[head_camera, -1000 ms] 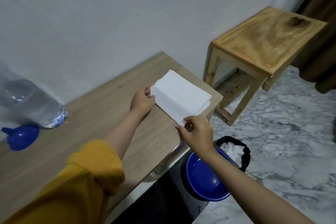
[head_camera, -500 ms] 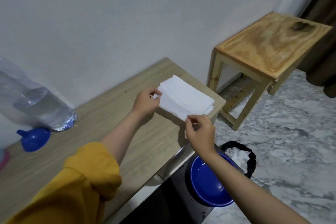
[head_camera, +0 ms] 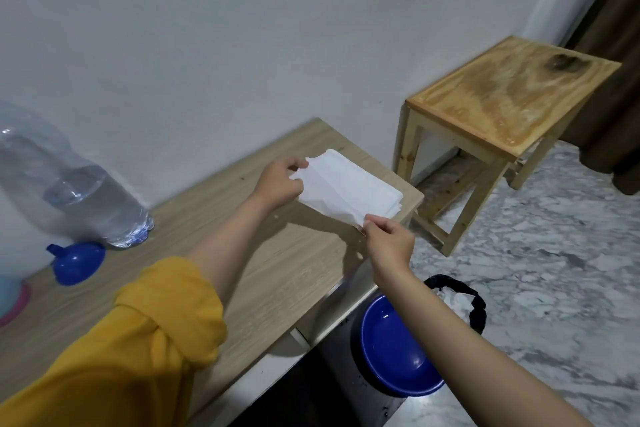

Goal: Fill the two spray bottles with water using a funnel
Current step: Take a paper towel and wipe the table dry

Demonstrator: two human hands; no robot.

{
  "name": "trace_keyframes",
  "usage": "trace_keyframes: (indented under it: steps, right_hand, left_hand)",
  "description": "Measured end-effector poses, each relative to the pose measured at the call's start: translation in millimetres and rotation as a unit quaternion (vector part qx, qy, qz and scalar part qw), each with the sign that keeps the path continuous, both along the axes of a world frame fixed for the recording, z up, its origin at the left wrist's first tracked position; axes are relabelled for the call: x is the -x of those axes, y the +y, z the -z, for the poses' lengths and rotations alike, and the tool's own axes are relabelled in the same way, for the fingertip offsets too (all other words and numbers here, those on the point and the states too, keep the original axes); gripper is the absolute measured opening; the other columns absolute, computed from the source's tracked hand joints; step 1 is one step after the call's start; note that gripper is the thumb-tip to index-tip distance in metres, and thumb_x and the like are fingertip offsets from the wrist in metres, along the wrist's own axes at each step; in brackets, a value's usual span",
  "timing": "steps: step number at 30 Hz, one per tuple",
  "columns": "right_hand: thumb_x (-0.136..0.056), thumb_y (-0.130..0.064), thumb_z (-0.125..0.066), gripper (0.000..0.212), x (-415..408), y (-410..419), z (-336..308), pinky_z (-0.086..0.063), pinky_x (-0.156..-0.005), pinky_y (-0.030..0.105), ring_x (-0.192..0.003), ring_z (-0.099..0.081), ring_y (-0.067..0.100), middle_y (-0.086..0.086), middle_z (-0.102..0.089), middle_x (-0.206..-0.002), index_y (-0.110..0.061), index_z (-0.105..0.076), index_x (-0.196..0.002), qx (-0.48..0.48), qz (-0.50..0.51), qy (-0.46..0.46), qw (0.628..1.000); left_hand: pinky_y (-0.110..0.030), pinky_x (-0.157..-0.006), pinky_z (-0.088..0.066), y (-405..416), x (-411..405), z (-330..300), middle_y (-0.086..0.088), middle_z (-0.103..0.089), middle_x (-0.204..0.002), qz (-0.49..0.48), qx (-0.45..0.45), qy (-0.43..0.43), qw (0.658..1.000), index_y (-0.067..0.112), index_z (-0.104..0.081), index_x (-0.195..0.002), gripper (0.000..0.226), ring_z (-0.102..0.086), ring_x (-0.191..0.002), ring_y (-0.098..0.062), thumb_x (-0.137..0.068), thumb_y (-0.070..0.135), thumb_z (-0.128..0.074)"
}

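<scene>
At the right end of the counter (head_camera: 242,274), close to its far corner and edge: a stack of white tissue sheets (head_camera: 349,189), top sheet lifted and crumpled. Beyond that edge, marble floor (head_camera: 536,253) and a wooden stool (head_camera: 512,94) against the wall, well apart from the sheets. Below the near edge, a blue bowl (head_camera: 398,354) and a black-lined bin (head_camera: 460,295). Wide bare wood between sheets and funnel. Left hand (head_camera: 278,184), arm stretched out of a yellow sleeve (head_camera: 138,340), grip pinching the sheet's left edge. Right hand (head_camera: 389,239), arm bare, grip pinching the near corner. Blue funnel (head_camera: 78,262) upside down far left, just beside a large clear water bottle (head_camera: 79,191). Spray bottles not identifiable; only something pale blue and pink (head_camera: 10,295) at the left border.
</scene>
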State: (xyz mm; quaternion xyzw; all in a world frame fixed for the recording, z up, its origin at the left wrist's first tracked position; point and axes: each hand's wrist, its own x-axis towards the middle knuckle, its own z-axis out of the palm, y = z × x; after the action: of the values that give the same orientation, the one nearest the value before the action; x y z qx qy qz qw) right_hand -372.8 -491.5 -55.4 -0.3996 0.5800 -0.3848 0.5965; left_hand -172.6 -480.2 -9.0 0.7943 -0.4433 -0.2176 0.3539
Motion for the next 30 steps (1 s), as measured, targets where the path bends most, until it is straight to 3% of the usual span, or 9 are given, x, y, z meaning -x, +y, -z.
trace_keyframes:
  steps: [4,8,10,14,20,22,26,30]
  right_hand:
    - [-0.089,-0.01,-0.062,0.015,5,-2,-18,-0.053,-0.083,0.023,-0.09,-0.066,0.008,-0.004,-0.071,-0.094,-0.014,-0.073,-0.099,0.137,0.012,0.014,0.99]
    - [-0.089,-0.007,-0.061,0.016,5,-5,-31,-0.052,-0.083,0.019,-0.092,-0.066,0.01,0.002,-0.072,-0.098,-0.011,-0.073,-0.098,0.212,0.027,0.005,0.977]
    - [-0.089,-0.006,-0.061,0.016,5,-7,-38,-0.051,-0.081,0.017,-0.091,-0.066,0.012,0.003,-0.071,-0.097,-0.01,-0.073,-0.098,0.217,0.031,0.003,0.976]
    - [-0.088,-0.01,-0.061,0.015,7,-17,-57,-0.054,-0.083,0.027,-0.089,-0.068,0.015,0.001,-0.072,-0.092,-0.013,-0.074,-0.097,0.23,0.027,0.007,0.973]
    - [-0.087,-0.013,-0.062,0.014,9,-45,-98,-0.054,-0.081,0.024,-0.087,-0.067,0.009,-0.006,-0.071,-0.089,-0.019,-0.073,-0.094,0.26,0.018,0.011,0.965]
    - [-0.086,-0.013,-0.062,0.015,9,-53,-108,-0.055,-0.08,0.025,-0.085,-0.067,0.008,-0.009,-0.071,-0.086,-0.024,-0.071,-0.088,0.245,0.017,0.004,0.969]
    - [-0.088,-0.011,-0.06,0.015,12,-65,-123,-0.05,-0.067,0.014,-0.075,-0.064,0.001,-0.009,-0.069,-0.083,-0.014,-0.073,-0.094,0.23,0.029,0.0,0.973]
    - [-0.088,-0.007,-0.059,0.017,14,-75,-128,-0.048,-0.071,0.021,-0.079,-0.062,0.007,-0.009,-0.065,-0.081,-0.009,-0.072,-0.097,0.171,0.032,-0.006,0.985]
  left_hand:
    - [-0.02,-0.069,-0.04,-12,13,-21,0.007,-0.057,-0.109,-0.005,0.081,-0.032,0.996,0.014,-0.062,-0.116,0.043,-0.059,-0.098,-0.029,-0.078,-0.002,-0.048]
    - [-0.019,-0.078,-0.04,-17,22,-36,0.009,-0.055,-0.107,0.002,0.114,-0.044,0.992,0.013,-0.061,-0.116,0.042,-0.056,-0.103,-0.032,-0.08,-0.001,-0.048]
    - [-0.016,-0.076,-0.038,-17,22,-41,0.007,-0.055,-0.106,-0.002,0.104,-0.05,0.993,0.013,-0.062,-0.114,0.041,-0.057,-0.102,-0.03,-0.078,-0.002,-0.047]
    - [-0.02,-0.079,-0.041,-20,19,-63,0.0,-0.06,-0.107,-0.012,0.102,-0.043,0.994,0.011,-0.065,-0.109,0.043,-0.057,-0.099,-0.018,-0.073,-0.003,-0.045]
    - [-0.016,-0.061,-0.045,-34,16,-109,-0.003,-0.066,-0.085,-0.016,0.116,-0.023,0.993,0.015,-0.071,-0.092,0.032,-0.058,-0.068,-0.01,-0.069,0.001,-0.054]
    - [-0.019,-0.063,-0.048,-39,17,-119,-0.003,-0.065,-0.081,-0.019,0.124,0.002,0.992,0.016,-0.07,-0.089,0.028,-0.06,-0.067,-0.013,-0.068,0.003,-0.058]
    - [-0.021,-0.063,-0.047,-48,17,-132,0.001,-0.061,-0.075,-0.028,0.112,0.036,0.993,0.01,-0.068,-0.094,0.025,-0.06,-0.068,-0.015,-0.07,0.005,-0.067]
    - [-0.018,-0.054,-0.042,-56,22,-133,0.0,-0.061,-0.082,-0.029,0.076,0.086,0.993,0.005,-0.065,-0.096,0.023,-0.058,-0.068,-0.011,-0.073,0.005,-0.071]
